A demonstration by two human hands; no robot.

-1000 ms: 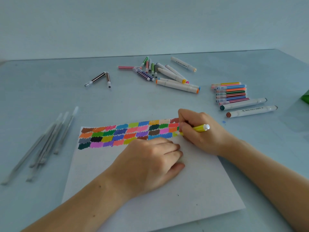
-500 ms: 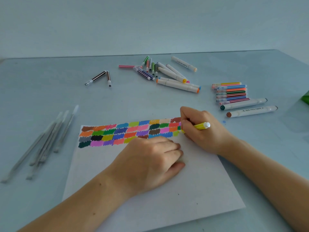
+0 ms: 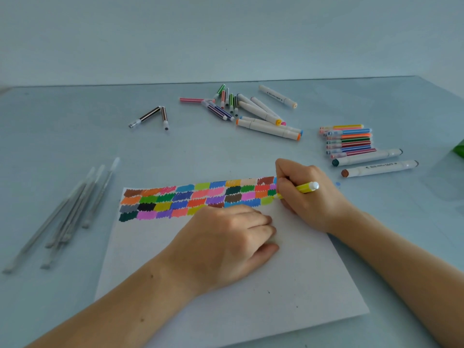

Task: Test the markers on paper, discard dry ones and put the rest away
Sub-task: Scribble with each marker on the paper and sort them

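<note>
Our right hand grips the yellow marker, now moved up to the next row on the paper. Our left hand lies curled, still holding the paper down.

A pale blue-grey table meets a plain, bare wall of the same tone, lit softly and evenly.

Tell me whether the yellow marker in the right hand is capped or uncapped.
Cannot tell: the yellow marker has its writing end hidden behind the right hand.
</note>
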